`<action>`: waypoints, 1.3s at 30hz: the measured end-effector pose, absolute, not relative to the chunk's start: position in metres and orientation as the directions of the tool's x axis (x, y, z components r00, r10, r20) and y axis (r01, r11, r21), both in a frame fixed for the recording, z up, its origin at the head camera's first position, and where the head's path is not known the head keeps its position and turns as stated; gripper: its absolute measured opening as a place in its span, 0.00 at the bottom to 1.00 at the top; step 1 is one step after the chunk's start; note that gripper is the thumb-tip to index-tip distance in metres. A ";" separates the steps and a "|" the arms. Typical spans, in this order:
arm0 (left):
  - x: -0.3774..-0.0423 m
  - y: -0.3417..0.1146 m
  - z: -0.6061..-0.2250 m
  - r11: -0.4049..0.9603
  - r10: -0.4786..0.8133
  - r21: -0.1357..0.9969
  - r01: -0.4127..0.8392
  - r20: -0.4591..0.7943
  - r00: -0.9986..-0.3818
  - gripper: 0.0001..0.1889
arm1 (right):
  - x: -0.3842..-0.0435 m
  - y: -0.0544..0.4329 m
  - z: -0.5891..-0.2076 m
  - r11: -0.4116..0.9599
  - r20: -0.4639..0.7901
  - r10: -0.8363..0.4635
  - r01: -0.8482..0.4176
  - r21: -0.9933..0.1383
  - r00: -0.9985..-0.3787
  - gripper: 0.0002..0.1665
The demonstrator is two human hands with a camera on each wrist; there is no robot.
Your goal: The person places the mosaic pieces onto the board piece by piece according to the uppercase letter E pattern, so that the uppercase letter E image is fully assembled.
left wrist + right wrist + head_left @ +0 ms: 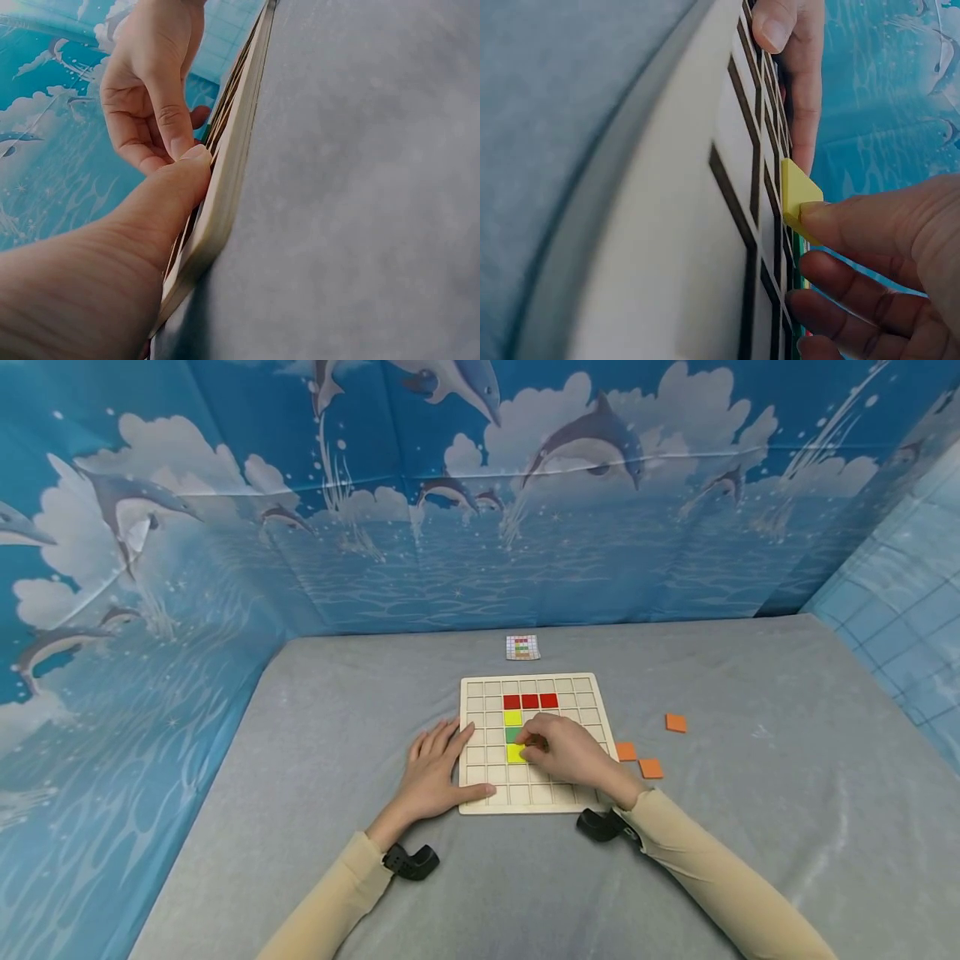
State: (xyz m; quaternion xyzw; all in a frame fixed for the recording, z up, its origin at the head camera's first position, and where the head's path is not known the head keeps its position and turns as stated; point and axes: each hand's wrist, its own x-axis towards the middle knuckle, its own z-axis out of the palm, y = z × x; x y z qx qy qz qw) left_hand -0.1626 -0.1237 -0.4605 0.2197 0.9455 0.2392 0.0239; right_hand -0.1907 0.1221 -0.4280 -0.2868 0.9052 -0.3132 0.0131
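A pale wooden grid board (497, 795) lies flat on the grey cloth. My right hand (562, 747) is over its middle, with thumb and fingertips pinching a yellow square tile (515, 753). In the right wrist view that yellow tile (799, 196) stands tilted up from the grid. Beyond it in the same column are a green tile (512, 735) and another yellow tile (512, 717). Three red tiles, the middle one a red tile (530, 702), form a row near the top. My left hand (435, 777) rests along the board's left edge, its fingers extended and its thumb on the lower corner area.
Right of the board lie three orange tiles: one orange tile (626, 751) close beside its edge, another orange tile (651, 768) and a farther orange tile (676, 722). A small pattern card (522, 647) sits behind the board. A dolphin-print curtain (450, 568) hangs at the back.
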 end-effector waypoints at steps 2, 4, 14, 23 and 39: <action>-0.163 -0.124 -0.460 0.789 0.426 0.465 0.402 0.059 -0.903 0.51 | -0.190 0.122 -0.428 0.647 0.157 -0.524 -0.511 -0.566 -0.837 0.06; -0.163 -0.124 -0.459 0.788 0.426 0.466 0.402 0.059 -0.903 0.51 | -0.190 0.121 -0.427 0.654 0.160 -0.521 -0.513 -0.556 -0.838 0.06; -0.164 -0.123 -0.459 0.793 0.429 0.451 0.409 0.061 -0.901 0.51 | -0.189 0.122 -0.426 0.674 0.168 -0.517 -0.520 -0.524 -0.839 0.06; -0.164 -0.123 -0.457 0.789 0.431 0.454 0.414 0.072 -0.900 0.51 | -0.189 0.121 -0.424 0.692 0.153 -0.513 -0.512 -0.509 -0.845 0.04; -0.160 -0.124 -0.462 0.784 0.435 0.459 0.418 0.076 -0.897 0.51 | -0.180 0.135 -0.423 0.582 0.138 -0.602 -0.550 -0.599 -0.787 0.10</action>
